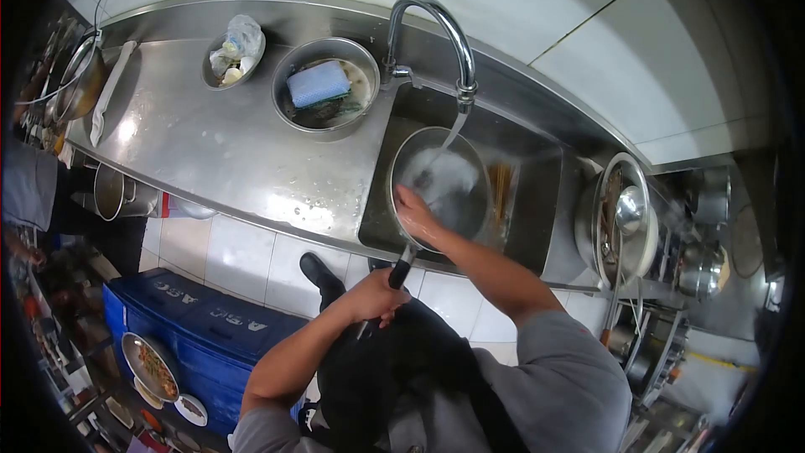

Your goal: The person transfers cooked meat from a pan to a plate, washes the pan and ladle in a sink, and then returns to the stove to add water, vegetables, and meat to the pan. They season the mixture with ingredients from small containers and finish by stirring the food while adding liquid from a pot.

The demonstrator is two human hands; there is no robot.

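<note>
Left hand fisted on pan handle; right hand inside, grip unclear.

Perhaps "ABC" on blue crates.

A stainless-steel worktop is seen along a tiled wall, its surface wet. A small bowl with a plastic bag and a larger bowl with a blue sponge are set near the back edge. A white cloth is laid at the left. A sink is sunk into the worktop, and a pan is held within it.
</note>
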